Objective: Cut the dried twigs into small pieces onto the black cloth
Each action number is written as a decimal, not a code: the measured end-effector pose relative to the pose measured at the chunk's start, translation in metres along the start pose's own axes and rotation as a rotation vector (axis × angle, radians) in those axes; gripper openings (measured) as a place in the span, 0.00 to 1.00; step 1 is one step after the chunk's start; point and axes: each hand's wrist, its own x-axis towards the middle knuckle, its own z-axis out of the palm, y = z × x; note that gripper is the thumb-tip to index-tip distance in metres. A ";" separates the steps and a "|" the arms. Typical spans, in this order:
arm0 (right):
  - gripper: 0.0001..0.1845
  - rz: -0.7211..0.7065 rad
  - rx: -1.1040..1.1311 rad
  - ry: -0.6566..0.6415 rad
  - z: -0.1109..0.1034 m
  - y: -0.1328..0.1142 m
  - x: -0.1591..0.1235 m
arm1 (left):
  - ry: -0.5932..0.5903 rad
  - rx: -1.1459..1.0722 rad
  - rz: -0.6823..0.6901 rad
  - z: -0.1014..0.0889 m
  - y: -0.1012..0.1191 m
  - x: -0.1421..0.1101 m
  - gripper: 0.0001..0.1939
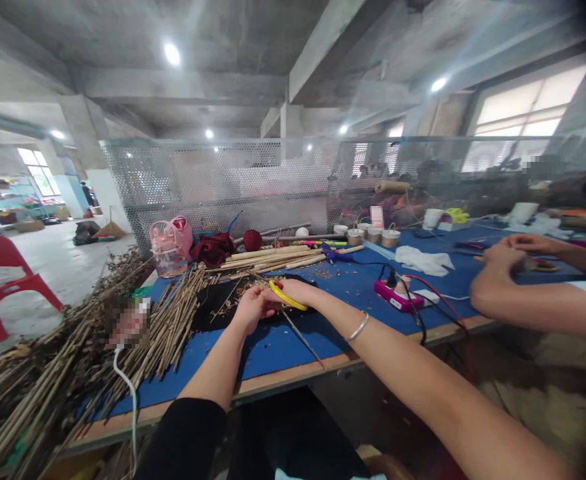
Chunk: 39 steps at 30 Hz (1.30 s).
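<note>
My left hand (253,308) is closed in a pinch over the dark cloth, with a thin dry stalk (303,339) at its fingers. The stalk slants from between my hands down to the table's front edge. Close beside it, my right hand (297,291) is wrapped round a tool with a curved yellow handle (289,297); its working end is hidden by my fingers. My hands meet or nearly meet. Beneath them, plant scraps lie scattered on the black cloth (205,308). A pile of cut dry stalks (173,327) lies to the left.
Pale peeled sticks (273,257) lie behind my hands. To the right are a purple power strip (397,295) with cables and a white glove (425,260). A pink container (170,247) stands back left. A co-worker's hands (515,250) work at far right. Mesh panels (223,187) border the table.
</note>
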 end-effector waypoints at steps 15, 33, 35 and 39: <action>0.35 0.081 -0.194 -0.076 -0.010 -0.005 -0.005 | 0.041 -0.010 -0.024 0.005 0.000 -0.002 0.12; 0.36 0.136 -0.390 -0.124 -0.017 -0.013 0.003 | 0.154 0.036 0.035 0.007 -0.002 0.001 0.16; 0.32 0.152 -0.389 -0.098 -0.014 -0.012 0.002 | 0.163 0.039 0.037 0.007 -0.002 0.001 0.16; 0.29 0.169 -0.355 -0.081 -0.007 -0.006 0.001 | 0.176 0.080 0.033 0.007 -0.001 -0.001 0.16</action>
